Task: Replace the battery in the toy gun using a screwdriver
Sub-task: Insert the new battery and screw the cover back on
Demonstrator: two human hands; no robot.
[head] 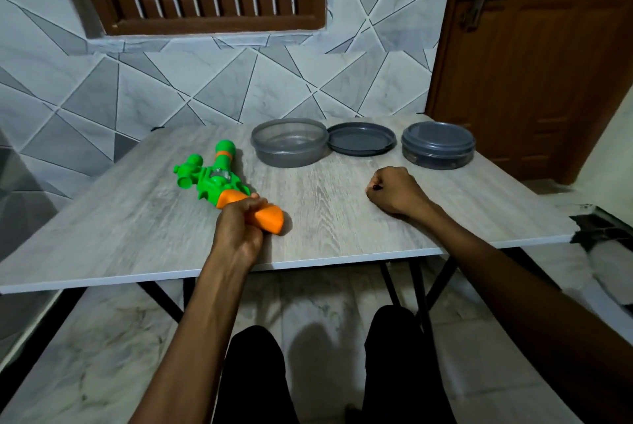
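A green and orange toy gun (212,177) lies on the grey wooden table (335,218), its barrel pointing away from me. My left hand (236,228) is wrapped around its orange grip near the table's front edge. To the right, my right hand (394,192) rests on the table as a closed fist. A small dark object, too little of it showing to identify, pokes out between its fingers. No battery is visible.
At the back of the table stand an open grey round container (289,143), its loose lid (361,138) beside it, and a second, lidded container (438,144) at the right. A tiled wall lies behind, a wooden door (548,57) at the right.
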